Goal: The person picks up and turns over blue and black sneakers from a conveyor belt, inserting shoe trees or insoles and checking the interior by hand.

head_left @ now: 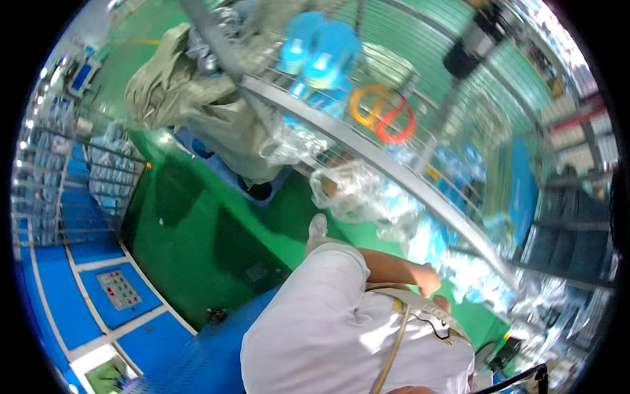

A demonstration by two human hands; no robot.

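Note:
My left arm comes out of a white sleeve and reaches right across the front of my body. My left hand (428,280) is near my waist; its fingers are blurred, and nothing in them can be made out. Just below it shows a small part of what appears to be my right hand (441,303), mostly hidden by my white shirt. Both hands are nearest to the clear plastic bags (426,240) hanging along a metal wire rack (367,154). A gap separates my left hand from the rack's rail.
On the rack are blue shoe-shaped items (321,52), an orange ring (367,105), a red ring (396,123) and a black cylinder (467,54). A grey-green sack (230,131) stands beyond. At left, blue machinery carries a control panel (119,289). The floor (197,230) is green.

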